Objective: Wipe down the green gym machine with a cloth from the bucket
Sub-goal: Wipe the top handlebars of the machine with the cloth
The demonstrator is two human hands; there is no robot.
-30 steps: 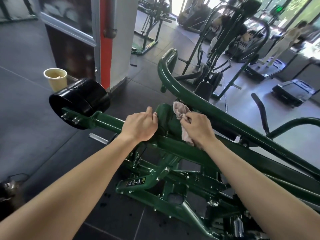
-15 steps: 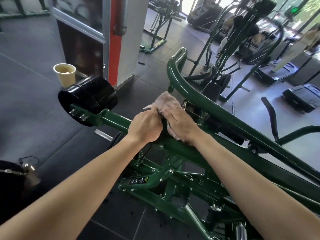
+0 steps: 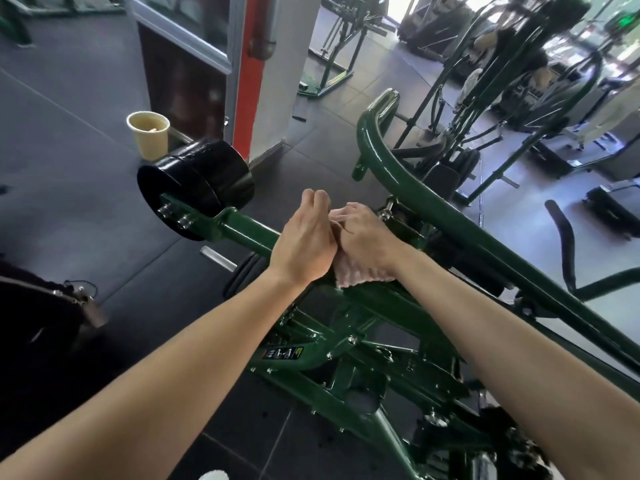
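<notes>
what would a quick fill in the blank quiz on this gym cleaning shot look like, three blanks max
1. The right hand grips a pale pink ____ against the green machine.
2. The round drum at the end of the machine's arm is coloured ____.
3. Behind the drum, a paper ____ stands on the floor.

Missing words: cloth; black; cup.
</notes>
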